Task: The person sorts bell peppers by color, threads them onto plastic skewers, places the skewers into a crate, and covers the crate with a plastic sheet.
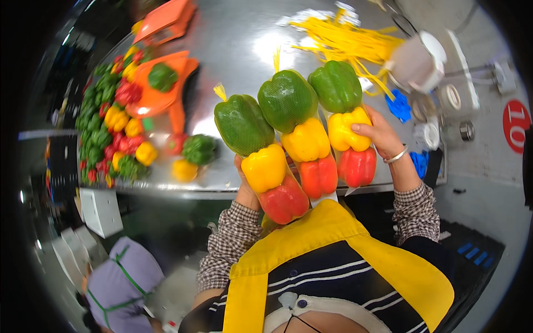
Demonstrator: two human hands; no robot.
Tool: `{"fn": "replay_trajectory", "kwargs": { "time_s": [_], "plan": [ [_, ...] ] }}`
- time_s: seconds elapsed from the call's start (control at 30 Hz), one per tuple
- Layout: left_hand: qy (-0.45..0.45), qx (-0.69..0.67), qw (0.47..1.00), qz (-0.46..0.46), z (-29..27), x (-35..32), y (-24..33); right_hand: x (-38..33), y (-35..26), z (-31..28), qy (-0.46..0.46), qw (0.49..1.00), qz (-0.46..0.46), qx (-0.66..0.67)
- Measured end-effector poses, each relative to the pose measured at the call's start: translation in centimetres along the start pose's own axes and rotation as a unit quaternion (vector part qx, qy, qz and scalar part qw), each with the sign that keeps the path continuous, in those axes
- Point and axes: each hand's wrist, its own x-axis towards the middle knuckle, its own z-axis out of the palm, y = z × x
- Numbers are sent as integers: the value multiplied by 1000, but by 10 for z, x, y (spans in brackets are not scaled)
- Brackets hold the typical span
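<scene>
Head view: on the left, a pile of loose bell peppers (100, 119) in green, red and yellow lies along the far side of the steel worktop (222, 50). Just right of it is an orange plastic pan (147, 100) bearing one green bell pepper (162, 77), and on its near side a loose green bell pepper (199, 150) sits close to a yellow one.

Next comes the left hand (243, 176), against the left edge of the left net pack (264, 168). Most of its fingers are hidden behind the pack, so I cannot tell how tightly they close.

Three net packs lie side by side between the hands, over the worktop's near edge. Each has a green pepper at the far end, yellow in the middle and red at the near end. Their long axes run far to near, slanting toward the right as they come nearer, the left pack most of all. The middle net pack (306, 140) lies between the other two.

The right hand (383, 133) comes in from the right of the right net pack (348, 129), and is the nearer hand to it. Its thumb presses on the yellow pepper, across the long axis; the other fingers go behind, clamping the pack.

Farther right are yellow mesh sleeves (347, 41) and a crumpled blue cloth (398, 105).
</scene>
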Motion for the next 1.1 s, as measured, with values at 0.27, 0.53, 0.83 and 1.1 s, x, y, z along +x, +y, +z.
{"fn": "replay_trajectory", "kwargs": {
  "time_s": [0.27, 0.53, 0.83, 1.1],
  "plan": [
    [-126, 1, 956, 266, -35, -163, 90, 56, -1, 195, -258, 966, 4, 6],
    [-100, -32, 800, 591, -166, -300, 156, 164, 96, 450, -481, 871, 77, -66],
    [112, -109, 686, 711, -246, -380, 136, 200, 223, 637, -708, 616, 331, 97],
    [204, -197, 552, 784, -223, -374, 69, 179, 302, 697, -709, 392, 586, -10]
  ]
}}
